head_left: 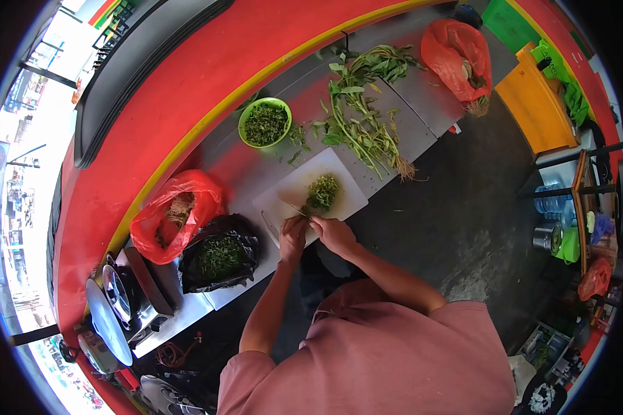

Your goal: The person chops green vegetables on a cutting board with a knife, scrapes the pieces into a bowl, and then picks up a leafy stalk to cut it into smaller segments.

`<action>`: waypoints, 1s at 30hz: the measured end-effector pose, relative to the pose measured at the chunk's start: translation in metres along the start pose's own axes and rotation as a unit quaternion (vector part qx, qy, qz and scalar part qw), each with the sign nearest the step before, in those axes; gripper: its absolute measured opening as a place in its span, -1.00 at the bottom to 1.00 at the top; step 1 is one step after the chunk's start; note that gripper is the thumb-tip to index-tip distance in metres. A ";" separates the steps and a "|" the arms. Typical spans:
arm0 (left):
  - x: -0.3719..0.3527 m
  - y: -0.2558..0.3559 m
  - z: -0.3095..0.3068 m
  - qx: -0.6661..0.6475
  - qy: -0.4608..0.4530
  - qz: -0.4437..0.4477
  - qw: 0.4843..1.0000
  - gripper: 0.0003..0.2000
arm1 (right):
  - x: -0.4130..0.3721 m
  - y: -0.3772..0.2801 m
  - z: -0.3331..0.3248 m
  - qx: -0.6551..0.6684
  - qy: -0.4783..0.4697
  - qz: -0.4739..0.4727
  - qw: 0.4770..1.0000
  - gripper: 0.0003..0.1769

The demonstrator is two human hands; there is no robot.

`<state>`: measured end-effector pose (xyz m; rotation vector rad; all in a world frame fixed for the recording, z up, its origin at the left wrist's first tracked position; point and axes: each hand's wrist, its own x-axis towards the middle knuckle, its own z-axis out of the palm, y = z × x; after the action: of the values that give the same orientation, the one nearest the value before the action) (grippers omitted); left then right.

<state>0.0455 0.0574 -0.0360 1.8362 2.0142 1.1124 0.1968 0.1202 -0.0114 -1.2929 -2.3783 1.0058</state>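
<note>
A white cutting board [273,200] lies near the counter's front edge with a pile of chopped greens [322,191] on it. Over the board's front part, a knife [292,203] angles up and to the left. My right hand [333,235] is closed at its lower end, where the handle is hidden by the fingers. Close beside it, my left hand [293,235] is closed by the blade; whatever its fingers pinch is too small to make out. Leafy stalks with roots [363,124] are spread beyond the board, and a green bowl [289,105] of chopped leaves stands behind it.
A red plastic bag [208,190] with roots and a black bag [253,266] of cut greens sit left, near a stove [145,290] and a large lid [107,321]. Another red bag [439,48] is at the far right. A red wall [256,45] borders the metal counter [408,142].
</note>
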 end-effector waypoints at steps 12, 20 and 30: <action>-0.004 0.002 -0.002 0.070 0.002 -0.001 0.998 -0.86 | -0.001 0.002 0.002 -0.004 0.004 0.004 1.000 -0.70; -0.007 -0.012 0.005 -0.010 0.015 -0.018 1.000 -0.81 | -0.019 0.004 -0.009 -0.011 -0.048 0.023 0.999 -0.66; -0.008 -0.006 0.000 0.007 0.024 -0.028 0.999 -0.83 | -0.013 -0.003 -0.011 0.000 -0.031 0.021 0.999 -0.67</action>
<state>0.0423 0.0499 -0.0424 1.7651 2.0902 1.1410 0.2077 0.1132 0.0001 -1.3344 -2.4064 1.0742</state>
